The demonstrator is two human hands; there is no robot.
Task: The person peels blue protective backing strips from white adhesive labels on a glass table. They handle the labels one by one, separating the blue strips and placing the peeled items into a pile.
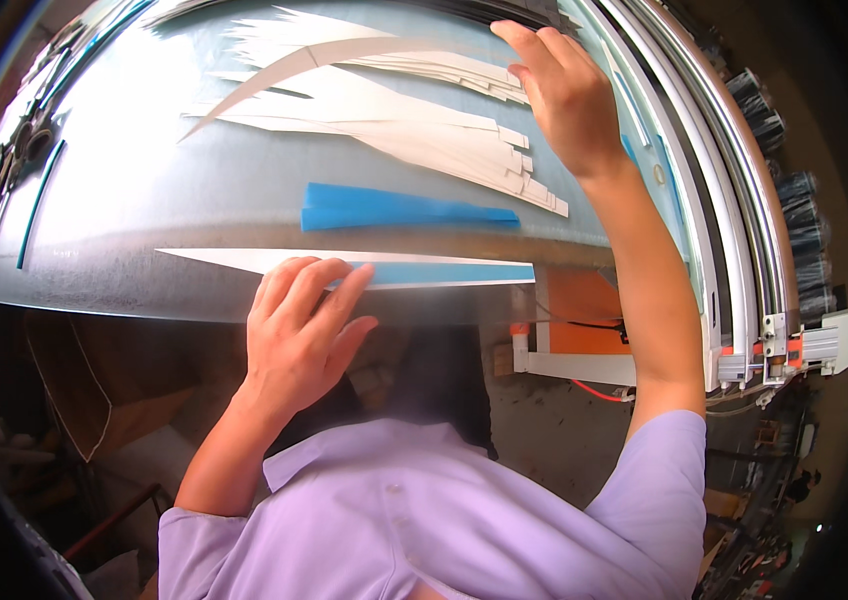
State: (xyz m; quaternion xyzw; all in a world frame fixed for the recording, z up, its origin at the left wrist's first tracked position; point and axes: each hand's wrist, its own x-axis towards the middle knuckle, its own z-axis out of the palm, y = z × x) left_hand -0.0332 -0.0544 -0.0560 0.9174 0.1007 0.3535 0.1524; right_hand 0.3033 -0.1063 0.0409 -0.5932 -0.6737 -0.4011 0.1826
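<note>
My left hand (304, 325) lies at the table's near edge, fingers spread and pressing on a long tapered white strip (234, 260). A narrow light-blue strip (454, 273) lies along that white strip, partly under my fingers. Across the table, my right hand (569, 95) is raised at the far right, thumb and forefinger around the blurred right end of a curved pale strip (329, 50). This strip arches over a fanned pile of white tapered strips (414, 125). Blue tapered strips (394, 208) lie between that pile and my left hand.
Metal rails (734, 200) run along the table's right side, with an orange panel (589, 305) below. Dark strips (19, 160) lie at the far left beside a thin blue strip (41, 205). Black-wrapped rolls (799, 220) stand beyond the rails. A cardboard box (104, 390) sits under the table.
</note>
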